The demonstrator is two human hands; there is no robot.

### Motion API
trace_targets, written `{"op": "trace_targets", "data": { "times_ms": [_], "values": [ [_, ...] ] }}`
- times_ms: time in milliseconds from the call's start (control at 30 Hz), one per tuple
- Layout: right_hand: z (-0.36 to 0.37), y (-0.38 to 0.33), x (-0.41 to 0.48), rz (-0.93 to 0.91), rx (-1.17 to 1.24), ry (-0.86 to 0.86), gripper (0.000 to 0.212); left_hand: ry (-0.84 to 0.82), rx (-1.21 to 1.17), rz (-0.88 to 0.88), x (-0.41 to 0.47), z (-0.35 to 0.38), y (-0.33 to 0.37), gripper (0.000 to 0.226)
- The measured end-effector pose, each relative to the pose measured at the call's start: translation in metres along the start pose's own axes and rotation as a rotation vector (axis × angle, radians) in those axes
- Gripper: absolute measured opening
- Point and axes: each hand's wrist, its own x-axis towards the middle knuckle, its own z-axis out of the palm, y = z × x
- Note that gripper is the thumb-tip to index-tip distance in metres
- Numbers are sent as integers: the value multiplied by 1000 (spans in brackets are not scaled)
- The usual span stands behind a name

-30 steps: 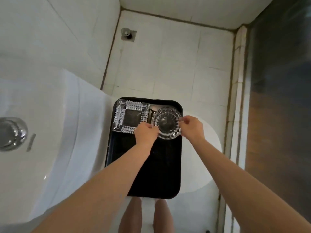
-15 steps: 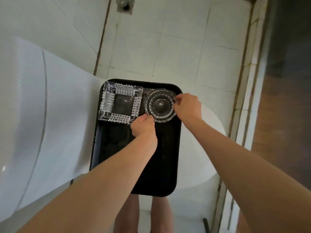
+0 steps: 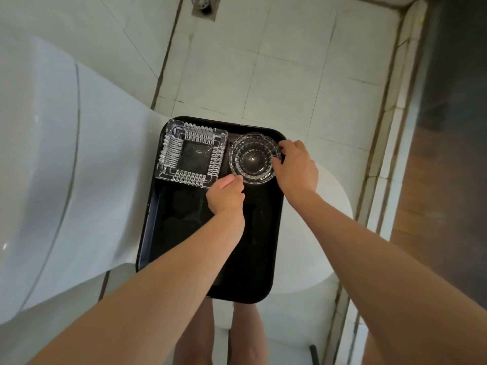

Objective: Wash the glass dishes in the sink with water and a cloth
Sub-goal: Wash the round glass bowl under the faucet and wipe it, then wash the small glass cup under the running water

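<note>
1 black tray point(image 3: 253, 259), 2 glass dishes: right hand point(image 3: 296, 168) pinches the round ribbed dish point(image 3: 251, 159) — left hand point(image 3: 225, 197) curled at its rim, hold unclear. Square sawtooth dish point(image 3: 191, 154) sits just left.

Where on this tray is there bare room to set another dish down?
The near half of the black tray is bare, between the two dishes and its near rim; the left forearm crosses over it. The far end is crowded: square glass dish and round glass dish side by side, left hand and right hand holding the round one.
</note>
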Motion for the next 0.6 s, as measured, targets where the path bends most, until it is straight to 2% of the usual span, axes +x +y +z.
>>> {"op": "trace_targets", "data": {
  "times_ms": [133, 267, 333, 433, 533, 600],
  "values": [
    [-13, -15, -31, -70, 94, 78, 39, -104, 8, -102, -30, -12, 5, 33],
    [-49, -51, -97, -113, 454, -2, 39, -152, -23, -175, -88, -61, 27, 23],
    [-77, -70, -149, -89, 606, -135, 36, -229, 25, -62, -127, -103, 43, 13],
    [-119, -93, -234, -85, 702, -293, 31, -354, 185, 121, -185, -172, 64, 21],
    [-152, -106, -309, -85, 755, -372, 30, -419, 359, 208, -236, -235, 72, 21],
    [-166, -105, -349, -81, 761, -337, 29, -443, 405, 268, -264, -269, 69, 18]
  ]
}}
